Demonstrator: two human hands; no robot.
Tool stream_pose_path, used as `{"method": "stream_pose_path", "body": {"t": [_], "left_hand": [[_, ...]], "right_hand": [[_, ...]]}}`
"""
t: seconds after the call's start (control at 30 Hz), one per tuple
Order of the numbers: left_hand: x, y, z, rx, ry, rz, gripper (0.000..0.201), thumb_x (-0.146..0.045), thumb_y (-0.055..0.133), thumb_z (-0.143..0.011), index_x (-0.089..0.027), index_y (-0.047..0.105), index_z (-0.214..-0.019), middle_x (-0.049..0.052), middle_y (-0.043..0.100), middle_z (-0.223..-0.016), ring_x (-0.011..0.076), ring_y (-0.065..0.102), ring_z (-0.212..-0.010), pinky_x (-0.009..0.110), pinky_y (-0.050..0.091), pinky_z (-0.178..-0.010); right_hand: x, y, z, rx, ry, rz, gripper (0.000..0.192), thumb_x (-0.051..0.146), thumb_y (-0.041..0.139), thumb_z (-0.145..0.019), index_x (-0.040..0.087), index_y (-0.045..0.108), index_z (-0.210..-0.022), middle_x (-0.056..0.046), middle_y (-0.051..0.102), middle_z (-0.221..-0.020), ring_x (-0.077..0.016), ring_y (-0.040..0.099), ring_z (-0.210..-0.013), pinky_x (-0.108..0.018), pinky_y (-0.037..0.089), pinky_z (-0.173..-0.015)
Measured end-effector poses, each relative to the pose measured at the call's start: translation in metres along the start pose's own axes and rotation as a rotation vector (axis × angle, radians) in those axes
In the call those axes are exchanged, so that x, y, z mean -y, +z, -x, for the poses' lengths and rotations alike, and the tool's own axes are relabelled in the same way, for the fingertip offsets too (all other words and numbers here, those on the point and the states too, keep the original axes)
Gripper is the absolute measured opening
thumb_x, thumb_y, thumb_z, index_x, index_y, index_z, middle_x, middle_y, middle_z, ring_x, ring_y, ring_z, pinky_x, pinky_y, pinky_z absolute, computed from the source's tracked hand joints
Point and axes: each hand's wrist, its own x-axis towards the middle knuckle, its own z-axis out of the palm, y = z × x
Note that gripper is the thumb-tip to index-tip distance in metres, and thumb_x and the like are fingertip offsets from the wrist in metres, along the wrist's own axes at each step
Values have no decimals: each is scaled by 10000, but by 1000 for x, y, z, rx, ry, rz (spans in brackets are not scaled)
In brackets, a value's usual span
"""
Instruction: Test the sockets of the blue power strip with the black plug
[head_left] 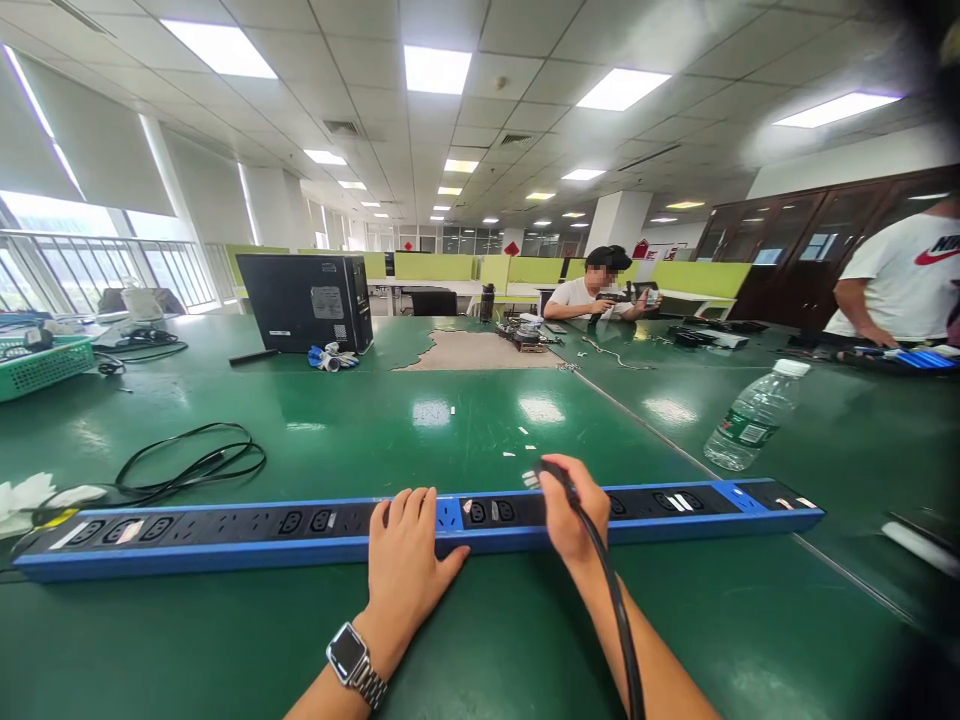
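Note:
A long blue and black power strip [247, 555] lies crosswise on the green table, with rows of sockets along its top. My left hand [407, 550] grips the strip near its middle, fingers over the top and thumb along the near side. In my right hand [574, 510] is a black power plug [555, 468], its metal prongs pointing left above the strip. The plug's thick black cable runs back along my right forearm to the bottom edge. Just right of my left hand, a blue socket section [448, 515] shows.
A tilted plastic water bottle [754, 415] is at the right. Behind the strip's left half lies a coiled black cable [195, 465]. Farther back are a black computer case [304, 300] and a green basket [45, 365]. One person [592, 295] sits across the table; another [900, 270] stands at right.

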Motion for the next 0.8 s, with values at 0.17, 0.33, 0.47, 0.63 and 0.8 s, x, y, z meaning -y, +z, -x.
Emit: {"method": "stream_pose_path", "body": {"t": [0.17, 0.33, 0.47, 0.63, 0.8], "left_hand": [[1, 0, 0, -11, 13, 0, 556, -430, 656, -801, -178, 541, -1284, 113, 617, -1277, 313, 492, -1220, 511, 311, -1049], [2, 0, 1, -23, 17, 3, 545, -437, 648, -809, -187, 543, -1282, 112, 619, -1269, 308, 494, -1218, 506, 313, -1049], [1, -1, 1, -3, 3, 6, 549, -441, 655, -804, -189, 546, -1279, 109, 618, -1274, 309, 493, -1222, 503, 317, -1049], [1, -1, 0, 2, -3, 9, 565, -438, 664, -797, -173, 542, -1281, 106, 613, -1282, 306, 486, -1230, 506, 309, -1058], [1, -1, 1, -5, 9, 7, 568, -446, 669, -791, -178, 542, -1276, 106, 614, -1277, 306, 492, -1220, 502, 316, -1053]], "right_hand": [[-19, -16, -11, 352, 72, 25, 259, 375, 526, -785, 218, 714, -869, -37, 711, -864, -205, 644, -801, -312, 487, -747], [-19, -17, -12, 430, 83, 82, 265, 376, 522, -764, 245, 732, -858, -32, 714, -873, -218, 635, -829, -341, 483, -771], [-13, -18, -12, 434, 67, 96, 261, 359, 501, -753, 244, 723, -828, -28, 713, -846, -216, 628, -818, -341, 473, -761], [-4, -21, -15, 543, -7, 164, 249, 359, 524, -735, 240, 704, -860, -23, 694, -832, -202, 615, -777, -322, 473, -720], [-2, -20, -14, 567, -22, 205, 246, 373, 559, -736, 241, 701, -887, -23, 686, -845, -198, 629, -793, -315, 480, -727]]}}
